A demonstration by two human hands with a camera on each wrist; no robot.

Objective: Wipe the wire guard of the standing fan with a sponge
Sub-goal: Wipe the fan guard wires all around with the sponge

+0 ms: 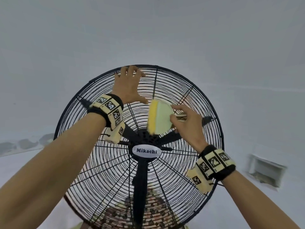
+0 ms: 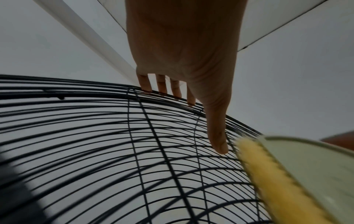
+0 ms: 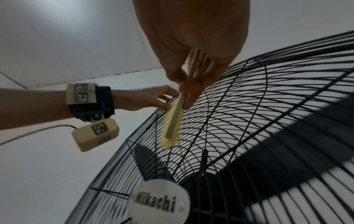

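On the upper part of the wire guard (image 1: 173,90) our left hand (image 1: 128,86) rests with spread fingers, while our right hand (image 1: 186,123) pinches the sponge (image 1: 159,118) against the wires above the hub. We judge the wiping is under way; how much of the guard is already clean, we cannot tell.

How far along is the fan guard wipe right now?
Done: nothing shows as already wiped. In hand: the left hand steadies the top of the wire guard; the right hand holds the sponge on the upper wires above the hub. Left: apparently most of the guard.
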